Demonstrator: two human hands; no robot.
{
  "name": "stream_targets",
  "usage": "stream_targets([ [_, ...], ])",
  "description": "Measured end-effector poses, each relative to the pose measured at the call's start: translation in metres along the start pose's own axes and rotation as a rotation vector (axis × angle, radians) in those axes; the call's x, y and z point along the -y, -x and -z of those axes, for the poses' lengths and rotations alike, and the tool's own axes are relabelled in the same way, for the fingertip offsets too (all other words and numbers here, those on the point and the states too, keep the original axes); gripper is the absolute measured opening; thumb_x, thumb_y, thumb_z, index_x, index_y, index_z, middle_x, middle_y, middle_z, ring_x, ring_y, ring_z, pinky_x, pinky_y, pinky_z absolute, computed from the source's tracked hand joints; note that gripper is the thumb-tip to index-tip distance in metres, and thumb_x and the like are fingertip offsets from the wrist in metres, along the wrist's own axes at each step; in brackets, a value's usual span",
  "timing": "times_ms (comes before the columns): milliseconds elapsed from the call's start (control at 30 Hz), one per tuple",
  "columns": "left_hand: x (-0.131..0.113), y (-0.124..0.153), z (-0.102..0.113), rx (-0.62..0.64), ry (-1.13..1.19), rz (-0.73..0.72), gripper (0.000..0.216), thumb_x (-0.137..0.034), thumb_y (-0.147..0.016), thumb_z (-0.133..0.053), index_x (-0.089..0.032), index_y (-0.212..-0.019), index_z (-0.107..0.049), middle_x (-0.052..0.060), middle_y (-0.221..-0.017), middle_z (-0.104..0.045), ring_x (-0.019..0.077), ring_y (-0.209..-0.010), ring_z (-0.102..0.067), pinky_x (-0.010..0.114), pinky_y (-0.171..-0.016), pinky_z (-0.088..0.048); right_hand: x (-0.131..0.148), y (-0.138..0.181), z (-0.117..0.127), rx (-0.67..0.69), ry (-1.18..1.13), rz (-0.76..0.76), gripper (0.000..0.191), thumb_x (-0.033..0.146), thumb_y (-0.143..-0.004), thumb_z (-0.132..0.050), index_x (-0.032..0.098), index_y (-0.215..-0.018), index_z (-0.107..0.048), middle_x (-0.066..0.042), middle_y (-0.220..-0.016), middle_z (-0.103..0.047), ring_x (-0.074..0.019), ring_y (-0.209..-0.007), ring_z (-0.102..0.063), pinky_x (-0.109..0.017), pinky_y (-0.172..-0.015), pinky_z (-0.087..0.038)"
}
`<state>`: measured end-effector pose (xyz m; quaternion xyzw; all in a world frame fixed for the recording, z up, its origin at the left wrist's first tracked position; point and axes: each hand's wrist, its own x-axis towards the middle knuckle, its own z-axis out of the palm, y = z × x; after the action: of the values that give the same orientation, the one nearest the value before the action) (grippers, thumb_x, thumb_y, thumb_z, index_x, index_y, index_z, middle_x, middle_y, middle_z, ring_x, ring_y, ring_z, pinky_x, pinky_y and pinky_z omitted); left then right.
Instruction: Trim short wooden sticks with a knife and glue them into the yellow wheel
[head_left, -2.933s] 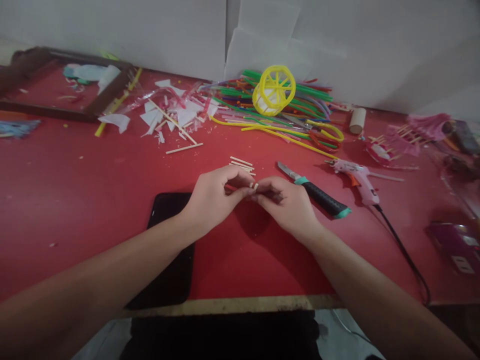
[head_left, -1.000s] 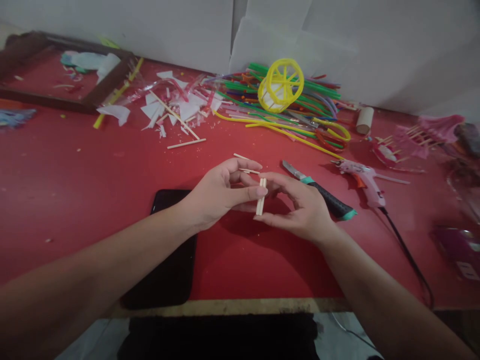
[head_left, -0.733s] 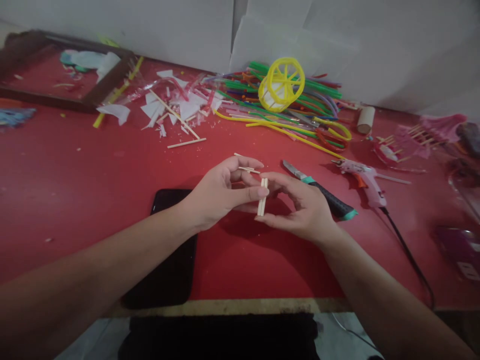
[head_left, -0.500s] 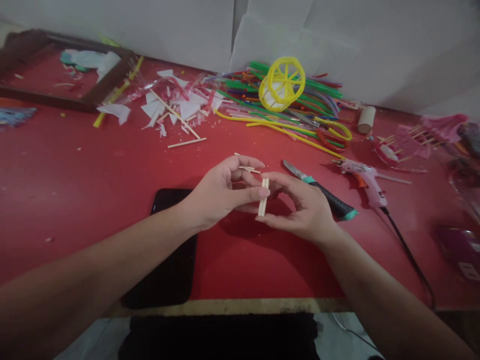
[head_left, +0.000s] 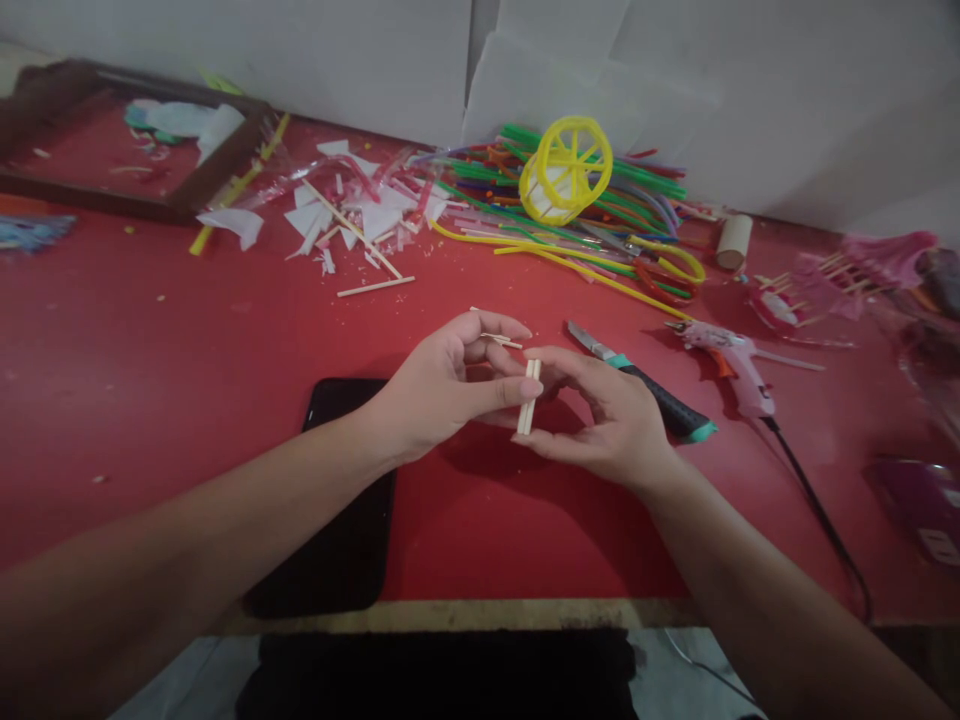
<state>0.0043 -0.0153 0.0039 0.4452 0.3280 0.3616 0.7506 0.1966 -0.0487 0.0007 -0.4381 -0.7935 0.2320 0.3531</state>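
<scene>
Two short pale wooden sticks (head_left: pixel 528 412) are held upright side by side, just above the red table. My left hand (head_left: pixel 461 380) pinches them, its thumb lying across their middle. My right hand (head_left: pixel 611 415) grips the same sticks at their top and bottom ends, between thumb and fingers. More thin pale sticks (head_left: pixel 504 341) show just behind my left fingers; some of them are hidden by the hand. A utility knife (head_left: pixel 649 390) with a black and teal handle lies behind my right hand. A pink glue gun (head_left: pixel 731 365) rests farther right.
A dark phone or tablet (head_left: pixel 341 550) lies under my left forearm. Colourful pipe cleaners (head_left: pixel 630 195) with a yellow wheel-ended piece (head_left: pixel 574 165) are piled at the back. Paper scraps (head_left: pixel 375 215) lie left of them. A brown frame (head_left: pixel 169 205) sits far left, a purple object (head_left: pixel 919 500) far right.
Both hands keep their hold on the sticks, with hardly any movement. The whole view has shifted very slightly.
</scene>
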Motion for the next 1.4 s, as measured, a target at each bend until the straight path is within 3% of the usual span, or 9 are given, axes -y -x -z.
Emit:
stream_targets([
  [933, 0.0002, 0.0002, -0.0018, 0.004, -0.001, -0.008, 0.036, -0.013, -0.072, -0.080, -0.019, -0.097, -0.055, -0.006, -0.068, -0.062, 0.0095, -0.062, -0.065, 0.021, -0.060, -0.059, -0.0009, 0.0008, -0.0021, -0.022, 0.048, 0.042, 0.054, 0.033, -0.069, -0.078, 0.024, -0.118, -0.059, -0.003, -0.103, -0.073, -0.0181, -0.087, -0.069, -0.030, -0.077, -0.057],
  [1400, 0.0011, -0.0011, -0.0020, -0.022, 0.052, 0.045, 0.043, -0.019, -0.069, -0.084, -0.019, -0.099, -0.053, -0.007, -0.069, -0.059, 0.0101, -0.063, -0.063, 0.025, -0.055, -0.063, -0.0002, 0.0006, -0.0044, 0.001, 0.025, 0.031, 0.056, 0.028, -0.071, -0.076, 0.023, -0.122, -0.054, -0.004, -0.108, -0.071, -0.0158, -0.088, -0.069, -0.028, -0.076, -0.057],
])
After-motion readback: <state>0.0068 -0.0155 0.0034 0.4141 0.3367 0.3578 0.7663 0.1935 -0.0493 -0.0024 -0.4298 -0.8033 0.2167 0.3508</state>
